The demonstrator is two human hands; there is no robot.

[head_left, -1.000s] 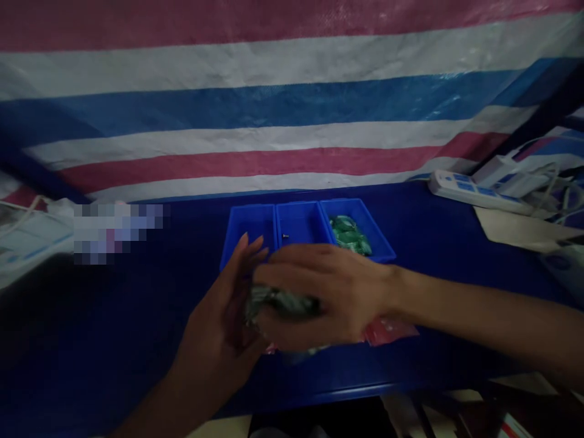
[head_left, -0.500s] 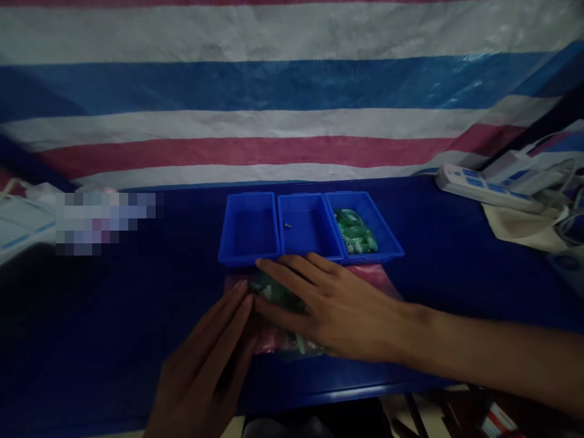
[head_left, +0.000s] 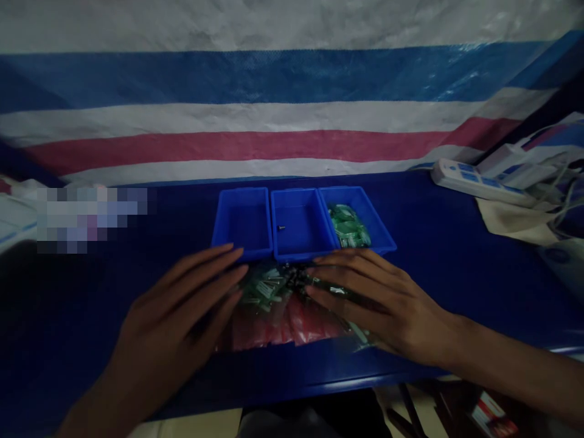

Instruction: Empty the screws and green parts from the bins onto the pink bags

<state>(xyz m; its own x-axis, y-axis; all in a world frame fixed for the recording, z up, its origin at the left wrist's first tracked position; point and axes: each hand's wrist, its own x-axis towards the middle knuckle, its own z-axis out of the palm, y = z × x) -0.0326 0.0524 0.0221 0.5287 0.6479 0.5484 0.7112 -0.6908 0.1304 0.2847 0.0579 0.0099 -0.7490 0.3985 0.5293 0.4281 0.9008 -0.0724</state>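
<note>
Small bags of silver screws [head_left: 267, 286] and dark screws [head_left: 295, 277] lie on pink plastic bags [head_left: 292, 322] in front of three blue trays. My left hand [head_left: 182, 310] is open at the left side of these bags, its fingers extended and touching or just over their edge. On the right, my right hand [head_left: 374, 298] rests open over clear bags, fingers spread. The left tray [head_left: 244, 222] shows nothing inside. One small screw [head_left: 281, 228] lies in the middle tray [head_left: 303, 225]. Green packets [head_left: 349, 226] fill part of the right tray [head_left: 381, 234].
A white power strip [head_left: 479, 182] with cables stands at the right back, beside beige paper [head_left: 511, 218]. Pale items, partly pixelated, lie at the left. A striped sheet [head_left: 274, 115] hangs behind the blue table [head_left: 182, 213].
My hands have moved apart, the left one leftward and the right one rightward. The screw bags between them now show. The view has shifted slightly.
</note>
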